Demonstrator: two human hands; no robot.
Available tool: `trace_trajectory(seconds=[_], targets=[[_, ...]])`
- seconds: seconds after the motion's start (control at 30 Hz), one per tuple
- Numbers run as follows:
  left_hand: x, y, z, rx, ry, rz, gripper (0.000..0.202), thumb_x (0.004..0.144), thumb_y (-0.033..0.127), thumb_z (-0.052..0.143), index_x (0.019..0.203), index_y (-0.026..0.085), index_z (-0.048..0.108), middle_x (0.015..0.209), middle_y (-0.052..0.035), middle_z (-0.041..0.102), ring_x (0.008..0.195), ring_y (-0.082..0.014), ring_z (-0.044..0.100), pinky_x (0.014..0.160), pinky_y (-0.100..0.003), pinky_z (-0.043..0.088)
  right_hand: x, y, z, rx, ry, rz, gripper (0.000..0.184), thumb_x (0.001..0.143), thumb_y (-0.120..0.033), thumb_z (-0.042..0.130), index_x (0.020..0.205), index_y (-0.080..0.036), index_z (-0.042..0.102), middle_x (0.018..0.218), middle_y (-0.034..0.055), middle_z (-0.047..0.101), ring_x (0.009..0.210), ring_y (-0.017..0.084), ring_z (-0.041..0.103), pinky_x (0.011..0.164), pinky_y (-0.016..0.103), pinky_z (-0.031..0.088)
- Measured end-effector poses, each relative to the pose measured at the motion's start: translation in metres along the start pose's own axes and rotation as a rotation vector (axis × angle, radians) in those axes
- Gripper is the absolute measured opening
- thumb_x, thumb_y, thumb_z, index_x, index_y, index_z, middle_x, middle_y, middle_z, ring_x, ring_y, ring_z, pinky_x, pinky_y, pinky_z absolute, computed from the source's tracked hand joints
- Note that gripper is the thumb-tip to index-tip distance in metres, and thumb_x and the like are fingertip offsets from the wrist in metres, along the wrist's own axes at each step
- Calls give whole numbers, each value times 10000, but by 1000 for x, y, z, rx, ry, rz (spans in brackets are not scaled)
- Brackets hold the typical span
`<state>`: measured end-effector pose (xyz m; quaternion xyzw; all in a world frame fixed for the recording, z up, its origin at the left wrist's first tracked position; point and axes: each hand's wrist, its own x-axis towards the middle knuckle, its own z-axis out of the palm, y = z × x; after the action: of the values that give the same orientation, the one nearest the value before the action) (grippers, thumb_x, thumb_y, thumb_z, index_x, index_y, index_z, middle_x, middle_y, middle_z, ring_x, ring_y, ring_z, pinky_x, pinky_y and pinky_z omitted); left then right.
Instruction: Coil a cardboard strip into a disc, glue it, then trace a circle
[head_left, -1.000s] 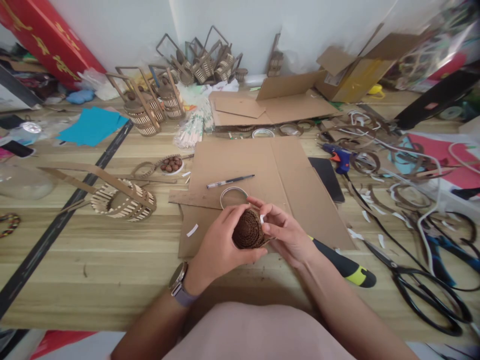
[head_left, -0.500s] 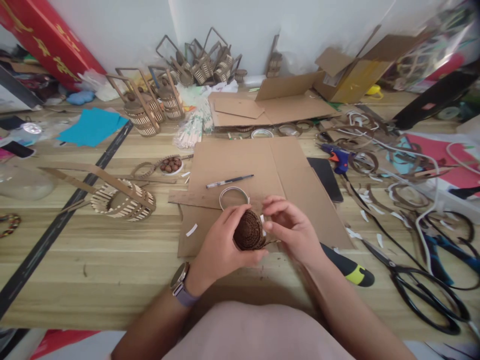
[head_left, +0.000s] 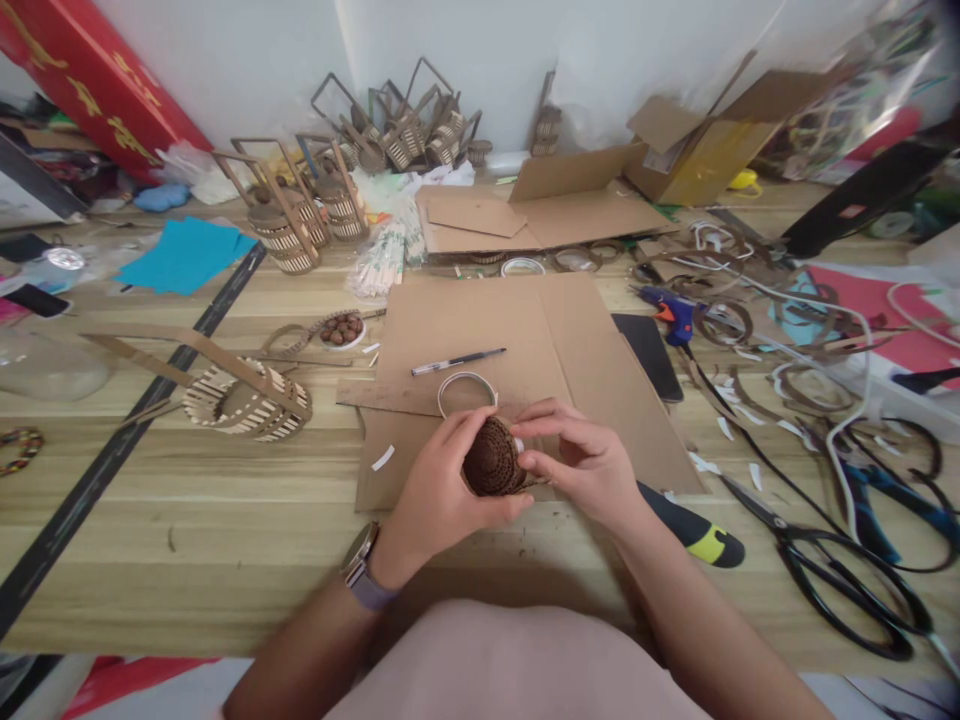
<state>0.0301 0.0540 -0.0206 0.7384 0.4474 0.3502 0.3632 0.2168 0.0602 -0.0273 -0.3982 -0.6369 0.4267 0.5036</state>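
Note:
My left hand (head_left: 442, 480) is wrapped round a small brown coiled piece (head_left: 489, 455), its ringed, hollow-looking face turned up toward me. At the right edge of that piece, my right hand (head_left: 577, 455) pinches a small white strip (head_left: 518, 446) between thumb and fingertips. A thin end of brown strip sticks out below the right fingers. Just beyond my hands, a pale ring (head_left: 466, 376) lies on the cardboard sheet (head_left: 480, 310). A pen (head_left: 459, 361) rests behind the ring, and a loose white strip (head_left: 383, 458) is left of my left hand.
A small slatted basket (head_left: 247, 400) with a tall handle stands at left, near a dish of brown balls (head_left: 343, 329). At right are large scissors (head_left: 780, 525), a blue glue gun (head_left: 675, 312), cords and curled strips. More baskets (head_left: 405, 135) and a cardboard box (head_left: 697, 150) line the back.
My right fingers have closed in on the white strip at the coiled piece's edge. The coiled piece and my left hand have shifted very slightly left.

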Motion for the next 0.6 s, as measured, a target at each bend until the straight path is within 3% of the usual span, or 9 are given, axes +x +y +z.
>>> trace_trajectory(seconds=[0.27, 0.4, 0.5, 0.6], targets=[[1, 2, -1, 40, -7, 34, 707, 657, 304, 815, 1276, 237, 479, 1256, -110, 592, 1138, -302, 593, 978, -471, 490, 3, 1, -9, 58, -87, 31, 328, 678, -380, 847, 984, -317, 746, 1025, 53, 690, 1018, 243, 599, 953, 424, 458], [1, 3, 0, 135, 30, 85, 704, 695, 308, 802, 1295, 221, 443, 1277, -125, 570, 1171, -300, 571, 995, -467, 476, 2, -6, -11, 159, 69, 151, 161, 765, -377, 777, 892, -285, 741, 923, 34, 720, 879, 192, 647, 799, 331, 517], [1, 1, 0, 219, 91, 91, 678, 717, 237, 772, 1298, 228, 422, 1263, -114, 569, 1179, -294, 564, 996, -457, 472, 0, -16, -7, 54, 77, 234, 120, 777, -362, 747, 795, -246, 724, 793, 26, 733, 744, 179, 661, 706, 312, 522], [2, -1, -1, 277, 161, 84, 678, 724, 195, 746, 1306, 253, 403, 1248, -97, 572, 1182, -298, 563, 992, -459, 472, -4, -25, 1, -173, 73, 270, 87, 790, -330, 697, 799, -251, 731, 787, 15, 750, 731, 191, 678, 705, 323, 523]])
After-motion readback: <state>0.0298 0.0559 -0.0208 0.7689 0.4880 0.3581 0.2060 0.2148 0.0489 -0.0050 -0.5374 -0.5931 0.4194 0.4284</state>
